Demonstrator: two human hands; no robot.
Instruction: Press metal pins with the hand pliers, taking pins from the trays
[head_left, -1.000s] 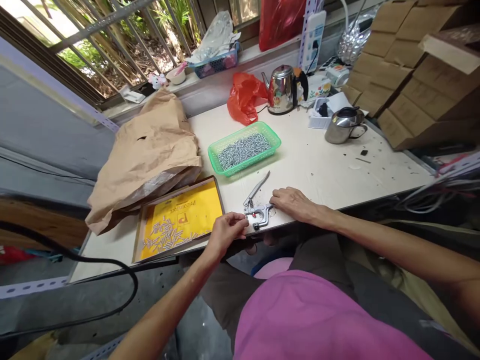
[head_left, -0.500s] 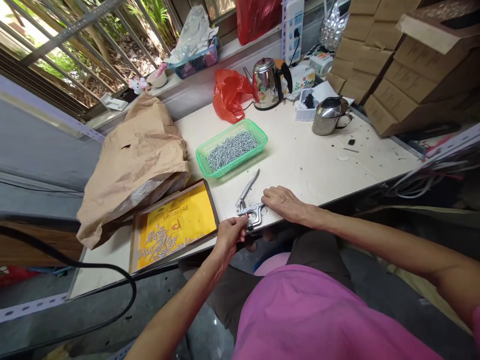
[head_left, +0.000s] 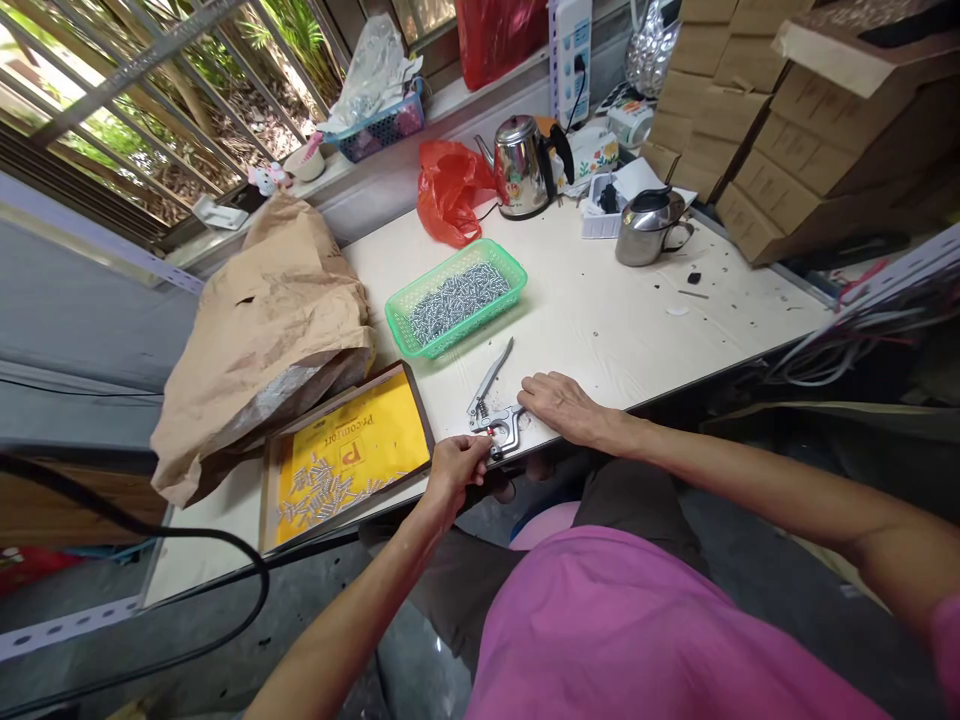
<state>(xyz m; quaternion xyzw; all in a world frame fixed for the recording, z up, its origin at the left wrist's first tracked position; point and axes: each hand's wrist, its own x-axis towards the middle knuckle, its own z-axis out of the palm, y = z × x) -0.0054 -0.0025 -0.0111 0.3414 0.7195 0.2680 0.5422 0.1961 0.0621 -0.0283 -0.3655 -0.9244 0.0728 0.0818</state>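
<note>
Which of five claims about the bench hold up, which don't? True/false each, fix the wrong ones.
1. The green basket holds many small metal pieces. True.
2. The steel kettle stands inside that basket. False: it stands on the table, beside the red plastic bag.
3. The left hand is at the jaw end of the spring-loaded pliers. True.
4. The right hand is inside the shallow tray. False: it is at a handle of the pliers.
5. The tray is lined with yellow. True.
</note>
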